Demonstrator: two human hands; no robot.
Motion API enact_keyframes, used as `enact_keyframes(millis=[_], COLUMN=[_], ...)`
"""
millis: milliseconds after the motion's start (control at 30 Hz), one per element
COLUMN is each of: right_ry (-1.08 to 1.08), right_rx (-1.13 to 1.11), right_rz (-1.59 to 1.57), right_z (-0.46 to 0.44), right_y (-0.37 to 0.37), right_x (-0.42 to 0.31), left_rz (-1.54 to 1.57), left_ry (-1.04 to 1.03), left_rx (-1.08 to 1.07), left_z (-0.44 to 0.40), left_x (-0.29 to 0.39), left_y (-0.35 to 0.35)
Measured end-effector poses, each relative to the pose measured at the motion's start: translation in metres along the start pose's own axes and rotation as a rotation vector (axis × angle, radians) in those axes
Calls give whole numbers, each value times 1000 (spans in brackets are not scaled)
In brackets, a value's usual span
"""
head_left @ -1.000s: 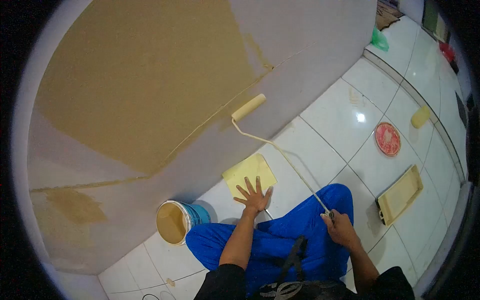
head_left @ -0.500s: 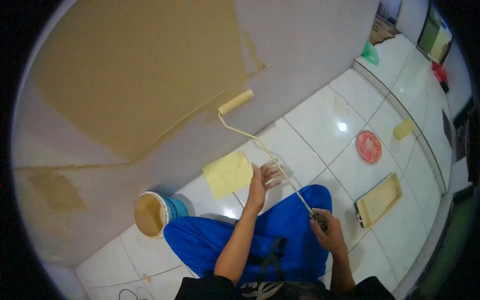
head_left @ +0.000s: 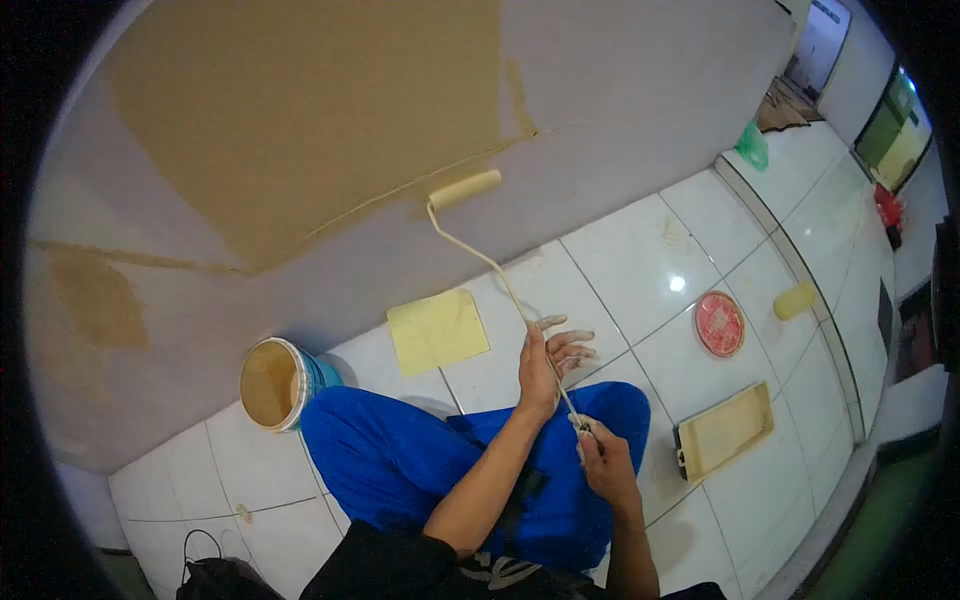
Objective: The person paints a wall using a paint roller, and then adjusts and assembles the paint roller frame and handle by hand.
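My right hand (head_left: 608,462) is closed around the handle of a paint roller (head_left: 466,189). The roller's cream sleeve is raised in front of the wall, just below the tan painted area. Along the thin bent rod, my left hand (head_left: 545,375) is at the shaft, its paint-smeared fingers spread. Part of the rod is hidden at the left palm, and I cannot tell how firmly it touches. A yellow sheet (head_left: 438,331) lies flat on the tiles left of this hand.
A blue paint bucket (head_left: 270,385) stands by my left knee against the wall (head_left: 610,110). To the right are a paint tray (head_left: 728,432), a red round lid (head_left: 720,324) and a yellow roller sleeve (head_left: 795,300) near a step edge. A green bag (head_left: 752,147) lies farther back.
My left hand has moved right and onto the roller's rod. My right hand has shifted left with the handle, and the roller head has moved slightly. The view has turned a little.
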State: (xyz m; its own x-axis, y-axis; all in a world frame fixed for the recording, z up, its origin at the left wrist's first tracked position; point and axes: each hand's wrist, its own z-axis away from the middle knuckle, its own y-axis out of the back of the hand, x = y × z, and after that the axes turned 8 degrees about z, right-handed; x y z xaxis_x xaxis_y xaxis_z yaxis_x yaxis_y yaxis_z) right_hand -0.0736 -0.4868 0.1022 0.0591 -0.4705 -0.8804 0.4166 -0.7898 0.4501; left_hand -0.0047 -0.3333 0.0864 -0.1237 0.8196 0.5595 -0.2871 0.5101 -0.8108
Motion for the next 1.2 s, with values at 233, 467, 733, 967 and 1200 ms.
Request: enact_keyframes(millis=[233,467,733,967,1200], right_ry=[-101,-8,-57,71,-59], right_rx=[-63,6,-19,47,-10], right_rz=[-31,-13,128,81,84], right_z=[-5,-15,-16,-17,-14], right_y=[4,12,22,12,-1], right_x=[11,6,8,6,24], left_rz=[-86,-177,-165,-175,-169], left_ry=[-68,-201,-154,-207,-122], left_rx=[162,159,258,189,324], left_z=[-6,-15,-19,-15,-18], left_x=[-17,-11,-36,-14,-36], left_y=[6,-18,-5,-20,12])
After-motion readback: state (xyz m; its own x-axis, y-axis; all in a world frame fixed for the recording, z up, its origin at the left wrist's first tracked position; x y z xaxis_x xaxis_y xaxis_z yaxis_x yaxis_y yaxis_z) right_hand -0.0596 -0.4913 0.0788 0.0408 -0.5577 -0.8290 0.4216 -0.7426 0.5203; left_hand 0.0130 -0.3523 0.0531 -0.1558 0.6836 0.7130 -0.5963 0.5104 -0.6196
